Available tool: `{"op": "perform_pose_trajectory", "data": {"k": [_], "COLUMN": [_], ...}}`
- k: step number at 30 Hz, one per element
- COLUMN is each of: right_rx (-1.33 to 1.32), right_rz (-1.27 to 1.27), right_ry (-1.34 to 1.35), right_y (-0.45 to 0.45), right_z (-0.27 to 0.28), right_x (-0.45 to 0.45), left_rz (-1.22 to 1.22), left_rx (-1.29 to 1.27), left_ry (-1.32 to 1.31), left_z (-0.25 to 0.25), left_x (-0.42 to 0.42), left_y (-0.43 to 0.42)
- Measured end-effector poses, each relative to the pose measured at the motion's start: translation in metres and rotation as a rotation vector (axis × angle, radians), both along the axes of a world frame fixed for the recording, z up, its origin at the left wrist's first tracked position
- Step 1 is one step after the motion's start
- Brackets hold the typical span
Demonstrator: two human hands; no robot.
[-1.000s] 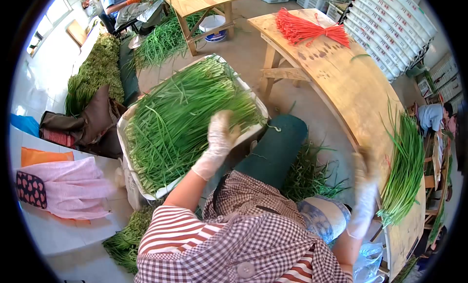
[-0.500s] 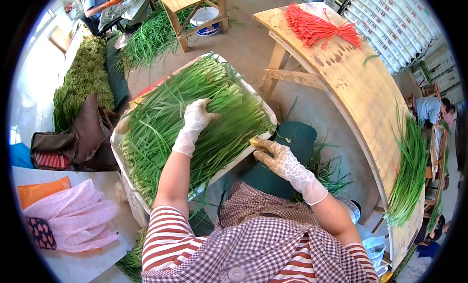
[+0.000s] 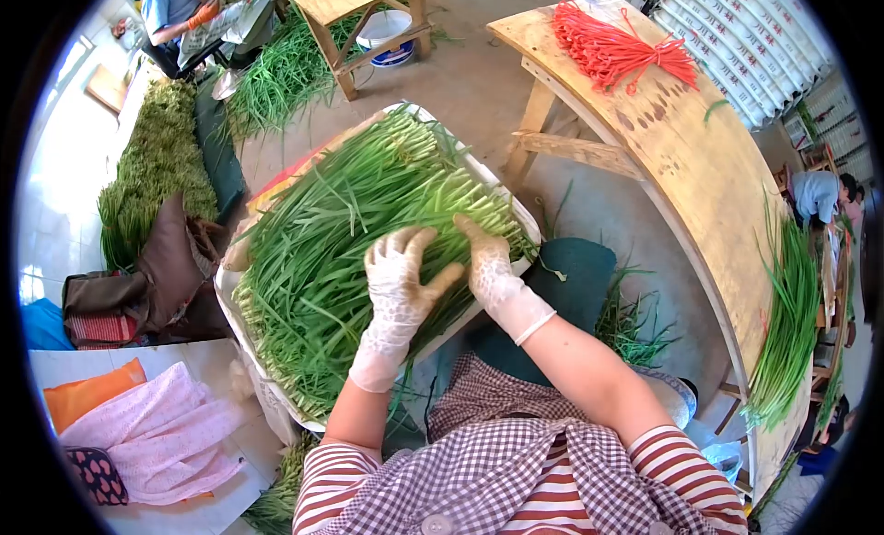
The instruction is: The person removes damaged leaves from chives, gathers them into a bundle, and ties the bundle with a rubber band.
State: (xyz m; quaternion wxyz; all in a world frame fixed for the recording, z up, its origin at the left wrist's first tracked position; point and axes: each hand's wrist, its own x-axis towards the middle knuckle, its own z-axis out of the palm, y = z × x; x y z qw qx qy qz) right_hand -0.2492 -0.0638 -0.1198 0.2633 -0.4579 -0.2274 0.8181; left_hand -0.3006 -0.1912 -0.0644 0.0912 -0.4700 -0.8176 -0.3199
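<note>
Long green garlic chives (image 3: 322, 213) fill a white plastic crate (image 3: 227, 300) in front of me, their pale stem ends mostly along the right side. Both my hands wear whitish, stained gloves. My left hand (image 3: 396, 282) rests on the leaves near the crate's front side, fingers spread and thumb apart. Close to its right, my right hand (image 3: 490, 263) touches the stems at the near right edge, with its fingers stretched forward. No separate bundle shows in either hand.
On the curved wooden table (image 3: 681, 157) at right lie red ties (image 3: 622, 47) and a chive bundle (image 3: 783, 323). Behind the crate stand another wooden table (image 3: 354, 1) and a bucket (image 3: 387, 38). A co-worker (image 3: 175, 19) sits at upper left. Pink cloth (image 3: 152, 434) lies at lower left.
My right hand has moved from beyond the crate's near right rim in onto the stems. My left hand has come back toward me and slightly right. The view has shifted slightly.
</note>
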Motion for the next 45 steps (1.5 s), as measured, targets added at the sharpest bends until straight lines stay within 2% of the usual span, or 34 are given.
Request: {"op": "perform_pose_trajectory", "data": {"k": [2,3,6,7,8,10,11,14,16,17,18,19,20,21,22,24,25,27,28,29,31,32,33,34,36,37,38,39,40,42,44,45], "right_rx": [0.155,0.094,0.352,0.373,0.283,0.103,0.031,0.071,0.200,0.308,0.414,0.519,0.598,0.676,0.750,0.792,0.757,0.791,0.934,1.162,1.483,1.232,1.318,1.382,1.343,1.322,1.349,1.341,1.253,1.080,1.088,1.051], "right_rz": [-0.079,-0.033,0.063,0.093,0.087,0.071,0.052,0.008,0.076,0.129,0.184,0.254,0.283,0.311,0.335,0.289,0.121,-0.171,-0.290,-0.402,-0.564,-0.357,-0.513,-0.663,-0.363,-0.215,-0.061,-0.011,0.011,0.052,-0.058,-0.353], "right_ry": [0.023,0.137,0.408,0.387,0.414,0.472,0.488,0.267,0.203,0.195,0.185,0.314,0.329,0.346,0.364,0.521,0.453,0.336,0.311,0.291,0.355,0.780,0.501,0.216,0.217,0.202,0.412,0.350,0.303,0.205,0.237,0.207], "right_y": [-0.011,-0.016,-0.031,-0.031,-0.028,-0.018,-0.012,-0.003,-0.006,-0.013,-0.020,-0.028,-0.027,-0.023,-0.019,0.003,0.010,0.030,0.041,0.049,0.049,0.050,0.046,0.041,0.026,0.018,0.010,0.001,0.003,0.021,0.048,0.048], "right_z": [0.001,0.022,0.038,0.040,0.040,0.043,0.029,0.009,0.019,0.024,0.035,0.060,0.082,0.103,0.124,0.169,0.187,0.224,0.249,0.278,0.318,0.326,0.318,0.299,0.246,0.220,0.203,0.199,0.202,0.222,0.256,0.282], "right_x": [0.003,0.010,0.026,0.030,0.030,0.024,0.020,0.010,0.015,0.021,0.027,0.036,0.040,0.045,0.052,0.076,0.093,0.124,0.133,0.136,0.135,0.141,0.145,0.152,0.149,0.147,0.139,0.136,0.140,0.156,0.184,0.195], "left_rz": [0.012,-0.029,-0.110,-0.121,-0.136,-0.199,-0.174,-0.198,-0.194,-0.378,-0.488,-0.484,-0.475,-0.513,-0.482,-0.495,-0.485,-0.467,-0.422,-0.414,-0.318,-0.286,-0.188,-0.073,-0.056,-0.184,-0.308,-0.392,-0.438,-0.384,-0.220,-0.121], "left_rx": [0.141,0.147,0.200,0.200,0.198,-0.035,-0.044,-0.062,0.218,0.286,0.095,-0.061,-0.213,-0.311,-0.430,-0.555,-0.623,-0.643,-0.646,-0.704,-0.820,-0.855,-0.715,-0.540,-0.318,-0.306,-0.293,-0.402,-0.672,-0.773,-0.668,-0.468], "left_ry": [-0.049,-0.034,-0.117,-0.189,-0.261,-0.292,-0.215,-0.233,-0.474,-0.618,-0.708,-0.647,-0.584,-0.545,-0.388,-0.213,-0.061,0.116,0.197,0.117,0.162,0.202,0.334,0.338,0.311,0.286,0.259,0.243,0.251,0.210,0.178,0.121], "left_z": [0.008,0.015,0.016,0.015,0.014,0.012,0.002,0.009,0.018,0.026,0.018,-0.018,-0.048,-0.047,-0.039,-0.012,-0.001,-0.029,-0.049,-0.055,-0.012,-0.003,-0.004,0.002,0.013,0.018,0.019,-0.006,-0.023,-0.032,-0.046,-0.034], "left_x": [-0.011,-0.018,-0.039,-0.044,-0.047,-0.046,-0.039,-0.032,-0.038,-0.045,-0.053,-0.066,-0.079,-0.086,-0.089,-0.092,-0.090,-0.100,-0.108,-0.118,-0.109,-0.108,-0.107,-0.098,-0.079,-0.062,-0.043,-0.032,-0.025,-0.021,-0.027,-0.022], "left_y": [0.001,0.002,0.011,0.014,0.016,0.020,0.024,0.021,0.023,0.020,0.014,0.006,0.000,-0.004,-0.005,-0.012,-0.016,-0.029,-0.033,-0.039,-0.036,-0.036,-0.043,-0.047,-0.049,-0.052,-0.058,-0.067,-0.080,-0.111,-0.130,-0.134]}}
